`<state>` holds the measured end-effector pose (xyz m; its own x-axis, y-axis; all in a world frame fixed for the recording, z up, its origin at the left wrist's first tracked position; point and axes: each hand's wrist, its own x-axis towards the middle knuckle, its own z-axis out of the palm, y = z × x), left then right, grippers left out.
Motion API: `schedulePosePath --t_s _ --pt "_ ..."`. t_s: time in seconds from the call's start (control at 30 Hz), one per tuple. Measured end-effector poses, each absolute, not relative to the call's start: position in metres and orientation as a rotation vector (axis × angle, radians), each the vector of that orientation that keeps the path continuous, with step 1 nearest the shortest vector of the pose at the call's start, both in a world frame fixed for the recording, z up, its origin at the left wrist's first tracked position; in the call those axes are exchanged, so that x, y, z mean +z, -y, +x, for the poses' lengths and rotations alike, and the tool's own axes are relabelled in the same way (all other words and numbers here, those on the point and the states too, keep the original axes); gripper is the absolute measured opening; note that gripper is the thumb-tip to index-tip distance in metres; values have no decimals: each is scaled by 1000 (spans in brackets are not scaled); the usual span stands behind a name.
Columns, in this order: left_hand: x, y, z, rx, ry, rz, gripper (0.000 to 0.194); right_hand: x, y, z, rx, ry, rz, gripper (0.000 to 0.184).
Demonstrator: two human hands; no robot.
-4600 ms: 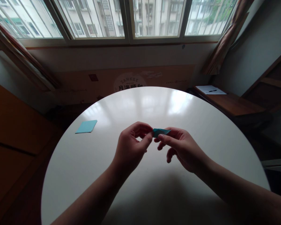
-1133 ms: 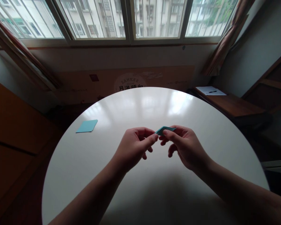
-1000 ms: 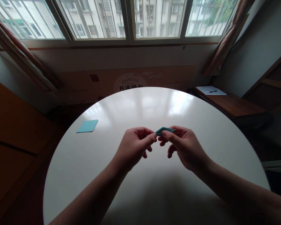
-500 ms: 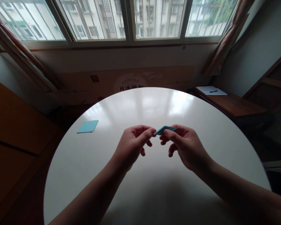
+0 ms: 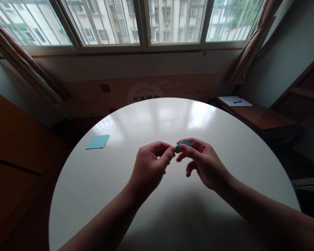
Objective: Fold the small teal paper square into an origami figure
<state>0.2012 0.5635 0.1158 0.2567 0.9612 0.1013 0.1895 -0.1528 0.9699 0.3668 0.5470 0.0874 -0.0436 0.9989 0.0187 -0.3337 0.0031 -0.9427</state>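
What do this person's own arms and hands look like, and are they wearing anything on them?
The left hand and right hand are ungloved, with no rings visible. The left forearm and right forearm show no sleeves, watch or bracelet.

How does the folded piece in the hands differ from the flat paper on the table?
The folded piece is small and narrow with a pointed end; the flat paper is broader and four-sided. The folded piece is pinched by the left hand and right hand; the flat paper lies on the table, untouched. Both are blue-green.
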Motion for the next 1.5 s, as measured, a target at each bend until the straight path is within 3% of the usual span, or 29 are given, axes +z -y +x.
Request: schedulePosePath --t_s 0.23,0.63,0.83,1.17,1.5 --pt "114 -561 203 978 -1115 1678 24 87 -548 368 1348 923 -910 21" --pt "110 -566 206 988 -1018 1339 21 87 -549 365 1415 900 -912 23" --pt "106 -565 208 819 -998 1428 24 87 -552 368 1408 866 -942 18" --pt "109 -567 206 1020 -1028 1137 24 90 -551 372 1484 1032 -925 35" --pt "105 -565 208 904 -1071 1413 25 85 -553 369 1399 1013 -977 15"
